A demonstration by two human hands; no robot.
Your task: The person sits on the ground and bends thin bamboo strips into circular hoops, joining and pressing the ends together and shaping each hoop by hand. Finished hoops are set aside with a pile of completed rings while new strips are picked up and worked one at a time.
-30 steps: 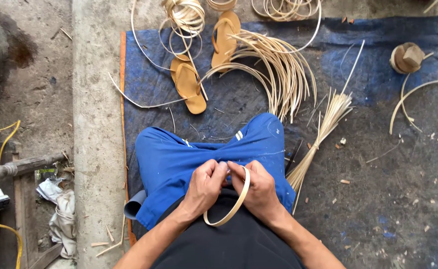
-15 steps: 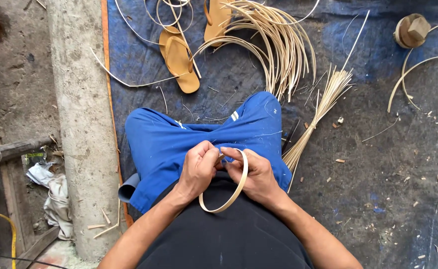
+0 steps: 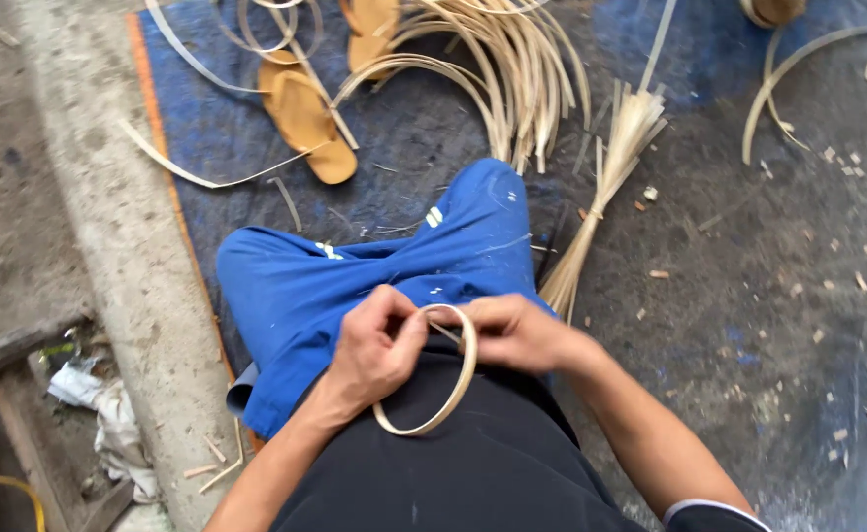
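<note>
The person sat on the floor [image 3: 749,325] with legs in blue trousers [image 3: 355,286] folded in front, and both hands met over the lap. The left hand [image 3: 374,350] was clenched on the near-left part of a thin cane hoop [image 3: 448,404], thumb and fingers pinching the strip where it curved upward. The right hand [image 3: 512,330] gripped the top of the same hoop, fingers curled over the strip where its ends overlapped. The hoop hung between the two hands, its lower arc lying against the black shirt [image 3: 483,473] just below the trousers.

A blue mat [image 3: 207,138] covered the floor ahead of the knees, its orange-edged left side running beside a concrete kerb [image 3: 118,246]. A tan sandal [image 3: 305,113] lay on the mat toward its far-left part, with a second sandal [image 3: 369,25] near the far edge. A sheaf of bent cane strips [image 3: 512,69] arched over the mat's far middle, and loose single strips [image 3: 207,177] lay crossing the left side. A tied bundle of thin splints [image 3: 601,187] lay just beside the right knee, fanning out toward the far edge. One curved strip [image 3: 778,79] rested well apart on the bare floor at the far right, among scattered chips. Crumpled white rags [image 3: 108,424] lay left of the kerb.
</note>
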